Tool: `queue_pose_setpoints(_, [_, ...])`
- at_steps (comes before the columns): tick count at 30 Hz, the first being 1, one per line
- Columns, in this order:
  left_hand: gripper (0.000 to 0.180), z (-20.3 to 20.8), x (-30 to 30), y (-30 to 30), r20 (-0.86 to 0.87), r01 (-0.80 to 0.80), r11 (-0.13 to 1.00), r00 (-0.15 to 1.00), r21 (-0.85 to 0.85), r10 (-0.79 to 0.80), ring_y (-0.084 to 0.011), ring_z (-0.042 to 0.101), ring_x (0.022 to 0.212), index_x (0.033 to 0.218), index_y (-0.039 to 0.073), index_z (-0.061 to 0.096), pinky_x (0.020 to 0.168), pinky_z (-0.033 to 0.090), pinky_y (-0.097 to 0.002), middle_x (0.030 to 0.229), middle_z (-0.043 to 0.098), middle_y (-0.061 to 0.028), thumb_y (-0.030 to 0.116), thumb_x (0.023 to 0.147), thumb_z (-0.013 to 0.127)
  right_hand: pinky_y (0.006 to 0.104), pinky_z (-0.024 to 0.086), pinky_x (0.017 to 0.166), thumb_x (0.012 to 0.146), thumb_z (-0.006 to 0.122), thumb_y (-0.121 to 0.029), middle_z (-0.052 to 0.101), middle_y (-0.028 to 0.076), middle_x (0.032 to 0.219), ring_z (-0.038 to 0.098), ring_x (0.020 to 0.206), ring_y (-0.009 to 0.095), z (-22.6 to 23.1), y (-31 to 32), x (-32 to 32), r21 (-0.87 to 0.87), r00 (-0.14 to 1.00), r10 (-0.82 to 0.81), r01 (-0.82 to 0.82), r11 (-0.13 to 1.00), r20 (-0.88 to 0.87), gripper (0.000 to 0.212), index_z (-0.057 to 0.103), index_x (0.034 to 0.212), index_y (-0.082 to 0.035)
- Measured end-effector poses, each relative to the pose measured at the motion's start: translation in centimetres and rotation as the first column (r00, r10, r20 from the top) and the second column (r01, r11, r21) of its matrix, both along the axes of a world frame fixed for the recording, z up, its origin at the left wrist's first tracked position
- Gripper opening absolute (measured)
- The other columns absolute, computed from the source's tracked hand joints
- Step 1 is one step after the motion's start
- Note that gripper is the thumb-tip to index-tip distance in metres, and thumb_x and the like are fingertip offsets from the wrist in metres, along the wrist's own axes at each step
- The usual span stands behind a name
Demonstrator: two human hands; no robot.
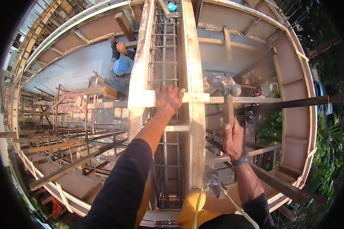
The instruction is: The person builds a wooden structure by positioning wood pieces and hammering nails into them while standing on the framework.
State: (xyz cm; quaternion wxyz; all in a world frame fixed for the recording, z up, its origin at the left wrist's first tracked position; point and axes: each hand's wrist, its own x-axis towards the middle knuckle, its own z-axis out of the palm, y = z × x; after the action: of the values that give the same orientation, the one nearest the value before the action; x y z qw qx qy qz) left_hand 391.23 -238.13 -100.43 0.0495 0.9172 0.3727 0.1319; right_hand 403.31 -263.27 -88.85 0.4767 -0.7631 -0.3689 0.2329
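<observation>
My left hand (169,100) reaches forward over a pale wooden crosspiece (195,97), which spans the top of a narrow timber beam form. Its fingers curl over the far edge and hold the piece. On the right, my right hand (233,141) is closed around the wooden handle of a hammer (228,108). The hammer stands head up, beside the form's right side board (197,149). Its metal head (227,86) is a little blurred. Between the side boards runs a cage of steel rebar (164,57), partly hidden under my left hand and the crosspiece.
Below on the left, a person in a blue cap (121,67) grips a timber. Dark timber (283,104) juts in from the right. Wooden props (80,145) crowd the lower left. A clear plastic bag (213,179) hangs near me. Panelled formwork (295,122) curves around the opening.
</observation>
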Motion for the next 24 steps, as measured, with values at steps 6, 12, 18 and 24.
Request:
queue_pose_setpoints(6, [0.043, 0.0, 1.1, -1.2, 0.036, 0.009, 1.0, 0.999, -0.017, -0.009, -0.0294, 0.062, 0.096, 0.094, 0.01, 0.077, 0.095, 0.04, -0.0465, 0.093, 0.069, -0.0094, 0.042, 0.105, 0.05, 0.0458, 0.046, 0.057, 0.106, 0.054, -0.044, 0.06, 0.024, 0.069, 0.062, 0.061, 0.043, -4.3, -1.0, 1.4, -0.412, 0.981, 0.119, -0.045, 0.91, 0.153, 0.049, 0.054, 0.1, 0.005])
queue_pose_setpoints(12, [0.045, 0.3, 1.0, -0.6, 0.023, 0.033, 0.998, 0.999, -0.053, -0.032, -0.0292, 0.062, 0.095, 0.096, 0.009, 0.076, 0.093, 0.04, -0.0476, 0.093, 0.069, -0.0101, 0.043, 0.105, 0.049, 0.0493, 0.046, 0.059, 0.107, 0.053, -0.041, 0.06, 0.027, 0.069, 0.061, 0.064, 0.049, -4.5, -2.2, -0.3, -0.146, 0.999, 0.025, -0.018, 0.989, 0.044, 0.046, 0.057, 0.106, 0.005])
queue_pose_setpoints(18, [0.043, 0.9, 0.6, 0.5, -0.011, 0.031, 1.0, 0.999, -0.005, -0.031, -0.0301, 0.062, 0.096, 0.096, 0.008, 0.075, 0.094, 0.039, -0.05, 0.094, 0.067, -0.0107, 0.042, 0.105, 0.05, 0.0539, 0.047, 0.067, 0.108, 0.046, -0.051, 0.063, 0.031, 0.075, 0.065, 0.075, 0.05, -1.5, 1.0, 0.6, -0.333, 0.999, -0.047, 0.039, 0.942, -0.019, 0.059, 0.063, 0.101, 0.005])
queue_pose_setpoints(24, [0.049, 3.7, 0.8, -3.5, 0.291, 0.195, 0.969, 0.946, -0.153, -0.145, -0.0379, 0.036, 0.133, 0.135, 0.003, 0.049, 0.113, 0.022, -0.0591, 0.138, 0.041, -0.0171, 0.033, 0.1, 0.066, 0.0542, 0.052, 0.078, 0.106, 0.045, -0.058, 0.069, 0.031, 0.085, 0.068, 0.087, 0.051, -3.4, 1.2, 3.0, -0.453, 0.998, 0.029, -0.048, 0.89, -0.049, 0.069, 0.066, 0.104, 0.008])
